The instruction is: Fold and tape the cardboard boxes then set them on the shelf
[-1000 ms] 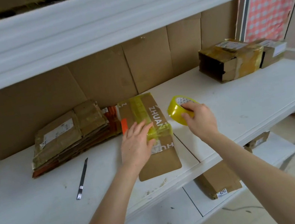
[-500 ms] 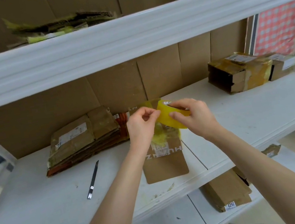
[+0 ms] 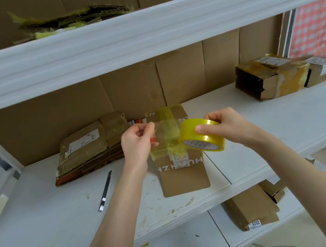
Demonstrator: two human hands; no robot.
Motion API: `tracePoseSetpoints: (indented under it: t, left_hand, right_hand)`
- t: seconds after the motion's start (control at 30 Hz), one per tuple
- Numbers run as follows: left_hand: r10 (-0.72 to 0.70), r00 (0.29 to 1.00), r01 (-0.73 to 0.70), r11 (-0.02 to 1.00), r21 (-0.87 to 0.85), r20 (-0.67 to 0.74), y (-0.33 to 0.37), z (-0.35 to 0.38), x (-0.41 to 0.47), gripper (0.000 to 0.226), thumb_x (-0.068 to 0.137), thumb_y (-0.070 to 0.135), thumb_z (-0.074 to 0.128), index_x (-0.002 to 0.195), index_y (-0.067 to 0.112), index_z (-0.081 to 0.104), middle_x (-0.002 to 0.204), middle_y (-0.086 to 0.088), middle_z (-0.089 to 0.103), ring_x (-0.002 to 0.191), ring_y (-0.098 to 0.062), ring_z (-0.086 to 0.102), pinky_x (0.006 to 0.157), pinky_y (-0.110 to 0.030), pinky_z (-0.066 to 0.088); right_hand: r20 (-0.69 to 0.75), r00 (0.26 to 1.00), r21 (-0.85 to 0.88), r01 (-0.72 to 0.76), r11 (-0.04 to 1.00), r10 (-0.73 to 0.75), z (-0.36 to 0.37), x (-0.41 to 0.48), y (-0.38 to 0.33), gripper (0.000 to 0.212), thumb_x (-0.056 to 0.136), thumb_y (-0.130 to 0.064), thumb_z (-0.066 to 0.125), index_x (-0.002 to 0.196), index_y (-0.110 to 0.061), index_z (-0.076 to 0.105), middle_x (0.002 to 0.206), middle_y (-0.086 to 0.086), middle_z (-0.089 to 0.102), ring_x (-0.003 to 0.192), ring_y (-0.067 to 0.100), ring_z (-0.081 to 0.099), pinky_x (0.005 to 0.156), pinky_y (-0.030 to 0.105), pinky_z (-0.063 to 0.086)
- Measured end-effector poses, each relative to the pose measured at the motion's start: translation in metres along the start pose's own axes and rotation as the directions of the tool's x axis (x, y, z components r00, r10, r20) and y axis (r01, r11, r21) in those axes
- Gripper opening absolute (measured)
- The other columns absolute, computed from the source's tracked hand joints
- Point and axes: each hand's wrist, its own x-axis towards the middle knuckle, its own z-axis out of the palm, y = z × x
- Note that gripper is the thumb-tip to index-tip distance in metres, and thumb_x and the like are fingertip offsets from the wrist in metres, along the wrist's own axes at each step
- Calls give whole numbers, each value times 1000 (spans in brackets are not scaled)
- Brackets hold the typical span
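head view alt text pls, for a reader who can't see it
A person's right hand holds a yellow tape roll while the left hand pinches the end of a strip pulled from it, over a flattened cardboard box on a white shelf. A stack of flattened boxes and a thin blade lie to the left; taped boxes stand at far right.

Blade (image 3: pixel 105 191) on shelf (image 3: pixel 45 226), left of box (image 3: pixel 183 176).
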Motion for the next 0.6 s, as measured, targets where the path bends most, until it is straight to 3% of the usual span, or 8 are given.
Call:
tracePoseSetpoints:
  t: [0.1,0.17,0.3,0.4,0.47,0.53,0.6]
  left_hand:
    - [-50,998,48,997,-64,-28,-5,-12,0,14,90,18,65,77,12,66,60,5,58,50,0,56,50,-21,50]
    - [-57,998,55,996,-64,-32,-6,-15,-2,13,90,17,65,78,12,66,58,7,57,49,2,55,46,-17,46]
    - [-57,998,56,998,-15,-29,-10,-22,-6,13,90,18,64,78,15,67,59,7,59,52,-3,50,45,-16,41]
    - [-40,999,41,998,41,-28,-12,-22,-9,12,89,20,65,77,17,68,70,-1,62,62,-9,49,49,-21,38]
    - [-29,998,33,996,78,-47,-14,-21,-12,12,88,21,66,75,20,67,69,2,63,62,-8,50,51,-22,39]
    - [-43,994,49,997,58,-104,-15,-27,-11,12,88,21,66,76,21,67,68,6,62,61,-5,52,51,-19,41]
    - [-59,987,66,997,43,-149,-18,-39,-7,11,89,20,65,78,20,66,71,6,64,64,-4,54,50,-17,41]
  right_hand:
    - [78,996,2,-47,999,46,-5,-6,2,61,67,-50,70,89,6,66,79,17,65,74,19,60,71,33,45]
    - [170,984,76,-76,994,62,-4,-14,5,55,67,-47,70,96,0,69,91,17,70,83,21,65,82,34,48]
    - [194,978,227,-122,966,78,-2,-21,11,46,68,-39,69,102,-6,69,92,9,71,86,19,67,81,27,52]
    - [135,988,22,-79,997,75,-4,-19,6,51,69,-49,68,93,-4,68,84,9,70,77,13,65,74,27,49]
    - [120,990,-111,-68,992,81,-7,-16,0,49,70,-54,67,86,-8,67,75,0,69,70,8,64,64,21,49]
    - [82,994,-268,-46,962,70,-9,-15,0,42,77,-50,69,84,-9,68,75,1,68,69,10,63,61,23,48]
    - [44,996,-353,-63,934,84,-13,-19,5,33,81,-41,71,88,-9,70,84,7,70,75,16,64,67,30,52]
